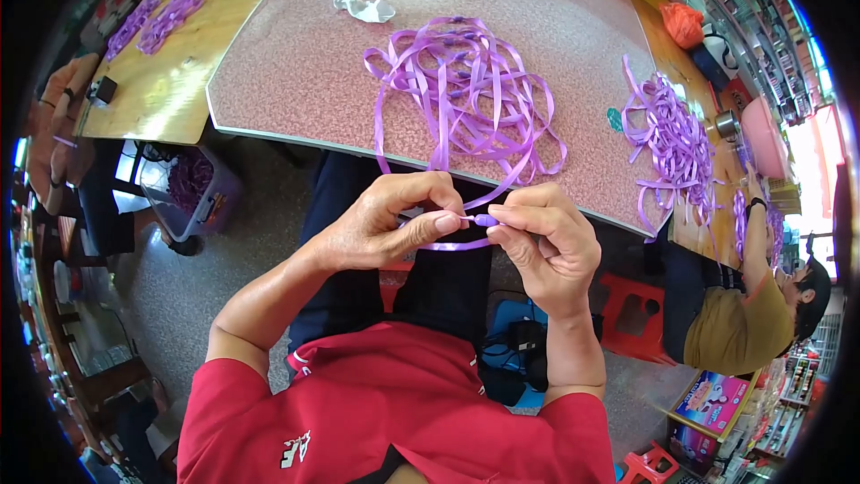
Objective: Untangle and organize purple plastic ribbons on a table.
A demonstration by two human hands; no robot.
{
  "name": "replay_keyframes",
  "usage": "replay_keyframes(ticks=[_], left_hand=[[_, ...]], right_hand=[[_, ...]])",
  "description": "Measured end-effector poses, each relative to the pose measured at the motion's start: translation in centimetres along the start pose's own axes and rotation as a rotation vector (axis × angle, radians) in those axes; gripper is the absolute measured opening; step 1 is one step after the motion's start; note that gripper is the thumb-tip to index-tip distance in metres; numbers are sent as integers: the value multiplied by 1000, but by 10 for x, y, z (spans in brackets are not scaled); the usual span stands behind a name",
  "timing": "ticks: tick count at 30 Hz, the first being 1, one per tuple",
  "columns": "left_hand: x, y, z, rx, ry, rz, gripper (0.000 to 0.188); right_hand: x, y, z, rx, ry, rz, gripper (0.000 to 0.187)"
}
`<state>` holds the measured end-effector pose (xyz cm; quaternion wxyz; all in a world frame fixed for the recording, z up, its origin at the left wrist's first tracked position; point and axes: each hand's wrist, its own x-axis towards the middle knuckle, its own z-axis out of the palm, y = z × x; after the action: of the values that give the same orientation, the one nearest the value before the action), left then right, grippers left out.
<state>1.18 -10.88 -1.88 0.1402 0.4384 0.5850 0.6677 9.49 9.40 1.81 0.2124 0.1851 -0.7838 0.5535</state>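
In front of my lap, close to the table edge, my two hands meet fingertip to fingertip. My right hand [554,246] is closed, pinching a small purple plastic piece [486,220], rounded like a clasp or bead. My left hand [399,222] is closed, with thumb and forefinger on a thin pale strand that reaches toward this piece. A strip of purple ribbon [457,246] loops below the fingers. Beyond them, a tangled heap of purple ribbon lanyards [461,99] lies on the pink speckled table [296,81], some loops hanging over its near edge.
A second ribbon pile [672,139] lies at the table's right, where a person [739,323] sits working. More ribbons [175,13] rest on the wooden table at left. A crumpled clear wrapper [365,8] lies farther back. A plastic bin [191,193] and red stool [634,318] stand on the floor.
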Motion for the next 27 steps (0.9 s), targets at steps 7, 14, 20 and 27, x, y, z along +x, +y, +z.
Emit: replay_keyframes(ticks=[7, 14, 20, 27], left_hand=[[68, 53, -28, 218, 156, 92, 18], [159, 41, -76, 631, 243, 1162, 11], [53, 39, -39, 181, 109, 290, 25], [47, 64, -2, -574, -551, 457, 50]], right_hand=[[43, 1, -22, 102, 208, -32, 18], [105, 28, -48, 163, 324, -175, 28], [64, 53, -47, -313, 255, -46, 25], [40, 71, -21, -585, -341, -160, 18]])
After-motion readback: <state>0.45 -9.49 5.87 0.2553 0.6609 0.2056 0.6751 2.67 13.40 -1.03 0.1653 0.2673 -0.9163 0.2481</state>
